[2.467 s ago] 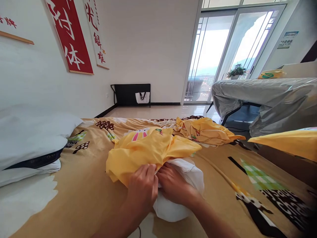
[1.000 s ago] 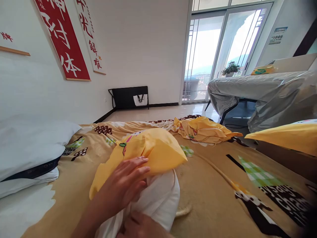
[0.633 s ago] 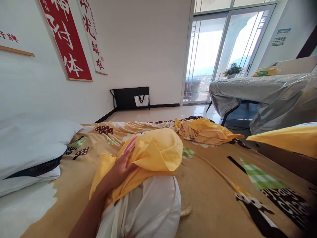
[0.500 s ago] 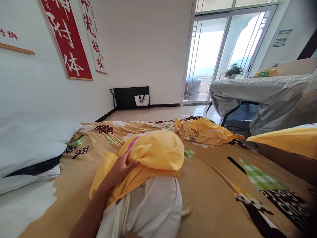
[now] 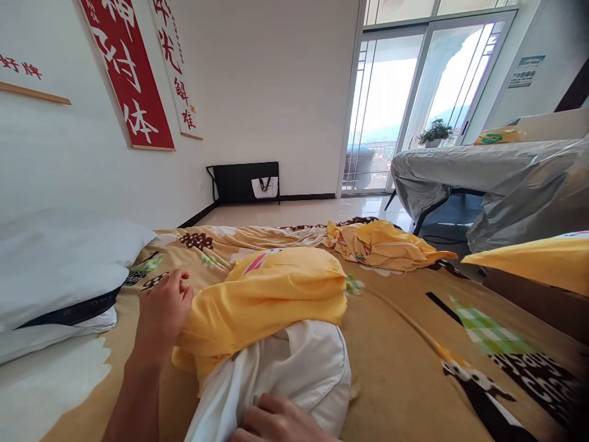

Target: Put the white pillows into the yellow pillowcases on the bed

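A yellow pillowcase with a pink mark lies bunched over the far part of a white pillow in the middle of the bed. My left hand is at the left edge of the pillowcase, its fingers curled on the yellow cloth, which stretches from there to the right. Low in the view, my right hand has its fingers bent into the near part of the white pillow. The lower part of this hand is cut off by the frame.
White pillows are stacked at the left. A crumpled yellow cloth rests near the bed's far edge, and more yellow cloth lies at the right. The patterned bedspread covers the bed. Beyond it stands a plastic-covered table.
My left hand has moved from the top of the pillowcase to its left edge. The pillowcase looks flatter and pulled leftward. My right hand has come into view on the white pillow.
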A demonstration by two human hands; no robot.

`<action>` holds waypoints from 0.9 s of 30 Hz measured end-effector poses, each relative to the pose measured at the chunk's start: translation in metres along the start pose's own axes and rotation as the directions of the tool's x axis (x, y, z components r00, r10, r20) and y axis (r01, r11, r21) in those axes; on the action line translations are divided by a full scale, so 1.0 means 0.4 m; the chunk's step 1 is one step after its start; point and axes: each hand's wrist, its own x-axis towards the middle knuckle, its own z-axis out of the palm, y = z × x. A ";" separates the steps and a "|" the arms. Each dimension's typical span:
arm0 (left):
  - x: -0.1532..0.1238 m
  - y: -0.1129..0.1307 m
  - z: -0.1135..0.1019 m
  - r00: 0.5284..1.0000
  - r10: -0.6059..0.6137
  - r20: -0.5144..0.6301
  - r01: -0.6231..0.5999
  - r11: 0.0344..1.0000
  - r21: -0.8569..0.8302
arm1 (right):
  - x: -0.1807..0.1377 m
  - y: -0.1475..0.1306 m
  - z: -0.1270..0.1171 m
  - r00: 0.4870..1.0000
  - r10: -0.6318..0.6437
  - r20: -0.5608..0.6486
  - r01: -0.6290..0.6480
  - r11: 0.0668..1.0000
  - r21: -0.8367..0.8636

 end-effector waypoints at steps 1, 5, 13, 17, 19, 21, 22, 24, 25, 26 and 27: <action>-0.020 0.031 -0.010 0.990 0.141 -0.008 -0.141 0.987 -0.072 | 0.003 0.005 -0.012 0.999 0.018 -0.045 -0.018 1.000 -0.013; -0.110 0.168 -0.014 0.740 0.611 0.281 -0.520 0.785 -0.338 | 0.014 0.007 -0.042 0.998 0.054 -0.017 -0.054 0.998 -0.016; -0.123 0.229 0.081 0.801 0.517 0.301 -0.481 0.856 -0.191 | 0.022 0.036 -0.167 0.980 0.106 0.168 -0.096 0.993 -0.067; -0.094 0.207 0.080 0.855 0.400 0.330 -0.214 0.851 -0.479 | 0.020 0.060 -0.197 0.937 0.343 0.064 -0.337 0.937 -0.090; -0.079 0.196 0.083 0.850 0.358 0.386 0.016 0.715 -0.698 | 0.017 0.077 -0.176 0.897 0.440 0.032 -0.435 0.895 -0.103; -0.066 0.190 0.081 0.847 0.308 0.433 0.213 0.551 -0.807 | 0.015 0.097 -0.143 0.833 0.545 0.093 -0.534 0.837 -0.124; -0.064 0.190 0.076 0.849 0.276 0.450 0.276 0.493 -0.825 | 0.014 0.108 -0.128 0.783 0.604 0.147 -0.589 0.797 -0.137; -0.073 0.198 0.061 0.860 0.237 0.453 0.311 0.460 -0.831 | 0.014 0.129 -0.104 0.661 0.709 0.246 -0.691 0.703 -0.170; -0.086 0.207 0.050 0.874 0.230 0.429 0.278 0.486 -0.828 | 0.014 0.138 -0.097 0.597 0.750 0.283 -0.732 0.654 -0.190; -0.103 0.219 0.040 0.892 0.235 0.386 0.212 0.537 -0.816 | 0.013 0.146 -0.092 0.536 0.783 0.316 -0.765 0.609 -0.211; -0.123 0.232 0.030 0.910 0.253 0.327 0.115 0.604 -0.788 | 0.010 0.154 -0.090 0.485 0.805 0.341 -0.789 0.571 -0.228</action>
